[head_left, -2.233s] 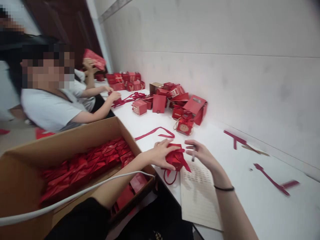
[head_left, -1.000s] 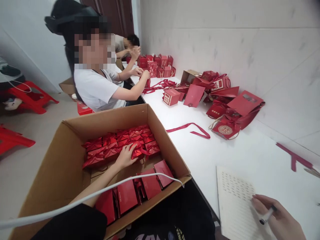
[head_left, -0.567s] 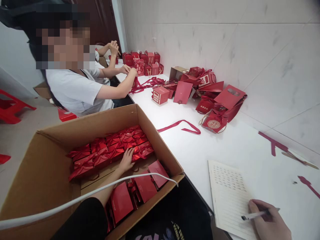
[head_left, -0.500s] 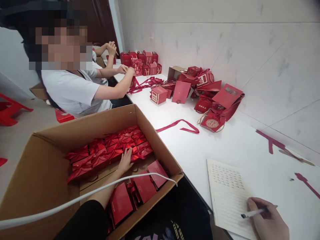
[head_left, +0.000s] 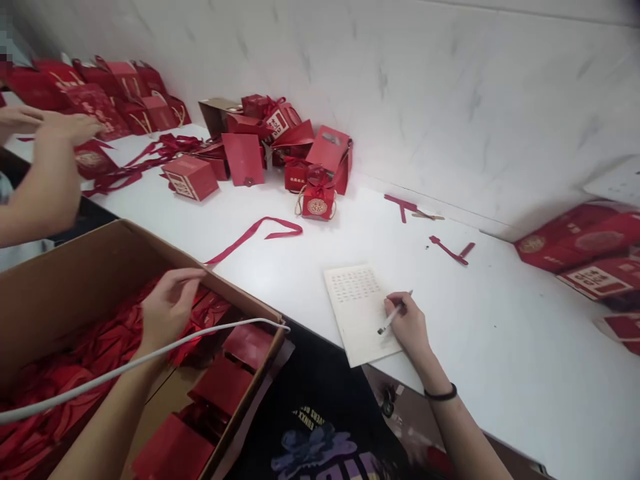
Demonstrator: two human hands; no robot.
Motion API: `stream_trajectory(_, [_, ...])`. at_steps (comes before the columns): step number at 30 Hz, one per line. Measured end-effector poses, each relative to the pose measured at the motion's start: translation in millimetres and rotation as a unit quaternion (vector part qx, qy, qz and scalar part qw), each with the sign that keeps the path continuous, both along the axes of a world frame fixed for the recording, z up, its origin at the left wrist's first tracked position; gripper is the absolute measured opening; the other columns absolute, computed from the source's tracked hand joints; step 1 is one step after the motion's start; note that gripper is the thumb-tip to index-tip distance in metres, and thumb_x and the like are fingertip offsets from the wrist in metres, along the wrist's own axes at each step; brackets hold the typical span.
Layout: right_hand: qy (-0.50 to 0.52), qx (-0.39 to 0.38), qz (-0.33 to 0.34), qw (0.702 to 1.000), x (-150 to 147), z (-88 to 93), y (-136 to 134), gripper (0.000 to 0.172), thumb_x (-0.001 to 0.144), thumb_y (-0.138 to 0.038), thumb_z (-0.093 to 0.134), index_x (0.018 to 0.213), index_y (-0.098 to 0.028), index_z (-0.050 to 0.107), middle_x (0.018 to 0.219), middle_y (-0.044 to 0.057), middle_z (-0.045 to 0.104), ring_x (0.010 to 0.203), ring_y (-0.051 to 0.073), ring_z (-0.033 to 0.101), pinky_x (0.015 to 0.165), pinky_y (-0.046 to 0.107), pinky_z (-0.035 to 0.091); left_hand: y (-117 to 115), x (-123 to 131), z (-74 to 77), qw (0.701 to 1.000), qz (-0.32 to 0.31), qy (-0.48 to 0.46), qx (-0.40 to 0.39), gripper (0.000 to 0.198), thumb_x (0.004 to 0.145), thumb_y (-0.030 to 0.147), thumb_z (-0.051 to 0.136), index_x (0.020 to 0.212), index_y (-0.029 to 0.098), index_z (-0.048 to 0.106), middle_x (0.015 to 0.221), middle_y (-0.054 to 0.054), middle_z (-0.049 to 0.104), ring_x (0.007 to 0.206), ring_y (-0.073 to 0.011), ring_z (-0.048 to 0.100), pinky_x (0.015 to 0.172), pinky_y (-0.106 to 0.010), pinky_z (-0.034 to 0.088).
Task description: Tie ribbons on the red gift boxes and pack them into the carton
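Note:
My left hand (head_left: 169,305) hovers over the open cardboard box (head_left: 239,299), just above the rows of red ribbon-tied gift boxes (head_left: 75,353). Its fingers are loosely bent and hold nothing. Flat red boxes (head_left: 220,383) lie in the near part of the carton. My right hand (head_left: 409,325) is closed round a pen (head_left: 394,317). The pen's tip rests on a lined sheet of paper (head_left: 356,303) lying at the front edge of the white table (head_left: 500,347).
A heap of red gift boxes and bags (head_left: 280,147) lies by the wall, with one tied box (head_left: 317,200) in front of it. A loose red ribbon (head_left: 255,230), ribbon scraps (head_left: 450,250), red bags (head_left: 580,247) and a co-worker's hands (head_left: 50,127) are around. A white cable (head_left: 125,365) crosses my left arm.
The view has swung to the right. My left hand has lifted off the red boxes in the carton. My right hand with the pen has moved further onto the sheet.

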State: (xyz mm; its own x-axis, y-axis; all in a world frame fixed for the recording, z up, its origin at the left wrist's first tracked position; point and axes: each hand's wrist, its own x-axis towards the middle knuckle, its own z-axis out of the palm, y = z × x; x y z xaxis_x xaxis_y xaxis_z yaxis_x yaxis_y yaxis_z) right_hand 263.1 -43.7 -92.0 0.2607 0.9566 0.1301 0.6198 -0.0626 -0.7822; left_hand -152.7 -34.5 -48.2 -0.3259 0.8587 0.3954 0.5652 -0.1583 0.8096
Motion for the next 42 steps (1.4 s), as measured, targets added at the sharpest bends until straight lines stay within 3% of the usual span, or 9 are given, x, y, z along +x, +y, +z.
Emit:
stream_trajectory(3, [0.001, 0.017, 0.028, 0.999, -2, -2.5, -2, 0.022, 0.08, -0.042, 0.048, 0.082, -0.021, 0.052, 0.078, 0.006, 0.059, 0.071, 0.021, 0.054, 0.07, 0.034, 0.044, 43, 57, 16.9, 0.988, -0.14, -0.028, -0.053, 0.021, 0.078, 0.037, 0.052, 0.083, 0.018, 0.06, 0.081, -0.003, 0.066, 0.078, -0.0165, 0.063, 0.081, -0.033, 0.052])
stream_trajectory(7, [0.01, 0.027, 0.054, 0.998, 0, -2.3, -4, 0.023, 0.082, -0.042, 0.047, 0.086, -0.02, 0.051, 0.081, 0.006, 0.058, 0.074, 0.021, 0.055, 0.071, 0.035, 0.045, 84, 127, 18.3, 0.927, -0.342, 0.065, -0.142, 0.028, 0.079, 0.04, 0.051, 0.092, 0.018, 0.061, 0.097, -0.004, 0.066, 0.089, -0.0174, 0.061, 0.082, -0.032, 0.05])
stream_trajectory(9, [0.033, 0.016, 0.081, 0.996, 5, 1.4, -1, 0.027, 0.085, -0.045, 0.044, 0.094, -0.02, 0.05, 0.082, 0.006, 0.058, 0.075, 0.02, 0.056, 0.07, 0.034, 0.046, 92, 154, 13.6, 0.891, -0.398, 0.131, -0.173, 0.028, 0.08, 0.039, 0.05, 0.097, 0.019, 0.062, 0.103, -0.004, 0.063, 0.095, -0.0186, 0.059, 0.086, -0.034, 0.048])
stream_trajectory(12, [0.112, -0.001, 0.096, 0.989, 14, 9.9, 12, 0.038, 0.089, -0.053, 0.036, 0.104, -0.02, 0.048, 0.081, 0.005, 0.059, 0.071, 0.019, 0.056, 0.065, 0.032, 0.047, 94, 177, 0.7, 0.868, -0.41, 0.203, -0.196, 0.03, 0.079, 0.038, 0.053, 0.101, 0.019, 0.063, 0.105, -0.006, 0.06, 0.098, -0.0211, 0.056, 0.09, -0.037, 0.044])
stream_trajectory(16, [0.21, 0.054, 0.074, 0.973, 13, 12.9, 36, 0.047, 0.089, -0.059, 0.031, 0.087, -0.02, 0.056, 0.072, 0.003, 0.057, 0.066, 0.016, 0.054, 0.059, 0.028, 0.045, 92, 181, -18.2, 0.873, -0.387, 0.223, -0.195, 0.031, 0.076, 0.036, 0.059, 0.101, 0.02, 0.064, 0.104, -0.006, 0.057, 0.102, -0.0228, 0.051, 0.093, -0.039, 0.041])
stream_trajectory(21, [0.317, -0.011, 0.043, 0.947, -1, 2.7, 46, 0.04, 0.085, -0.059, 0.041, 0.074, -0.021, 0.048, 0.049, -0.004, 0.044, 0.044, 0.012, 0.04, 0.04, 0.023, 0.031, 92, 177, -25.6, 0.87, -0.394, 0.234, -0.184, 0.029, 0.077, 0.033, 0.06, 0.102, 0.022, 0.065, 0.102, -0.004, 0.054, 0.1, -0.0208, 0.049, 0.093, -0.038, 0.039])
stream_trajectory(26, [0.23, 0.003, 0.039, 0.973, -2, 1.7, 42, 0.027, 0.072, -0.04, 0.064, 0.067, -0.021, 0.046, 0.058, -0.004, 0.049, 0.052, 0.011, 0.044, 0.048, 0.022, 0.035, 93, 178, -23.2, 0.865, -0.403, 0.246, -0.169, 0.027, 0.077, 0.034, 0.06, 0.101, 0.023, 0.067, 0.1, -0.004, 0.053, 0.096, -0.0199, 0.05, 0.091, -0.038, 0.04])
stream_trajectory(35, [0.172, -0.03, 0.049, 0.983, 0, 2.6, 37, 0.037, 0.076, -0.031, 0.054, 0.055, -0.021, 0.025, 0.05, -0.007, 0.026, 0.047, 0.009, 0.025, 0.044, 0.022, 0.021, 98, 177, -26.3, 0.864, -0.418, 0.235, -0.153, 0.025, 0.077, 0.033, 0.061, 0.099, 0.023, 0.068, 0.097, -0.003, 0.053, 0.092, -0.0181, 0.051, 0.088, -0.037, 0.041])
stream_trajectory(42, [0.163, -0.058, 0.042, 0.984, -1, 4.6, 36, 0.035, 0.074, -0.027, 0.05, 0.056, -0.021, 0.021, 0.051, -0.007, 0.022, 0.048, 0.008, 0.021, 0.044, 0.022, 0.019, 98, 176, -28.0, 0.862, -0.42, 0.243, -0.148, 0.023, 0.076, 0.033, 0.061, 0.097, 0.024, 0.067, 0.096, -0.003, 0.054, 0.091, -0.0176, 0.051, 0.087, -0.037, 0.041])
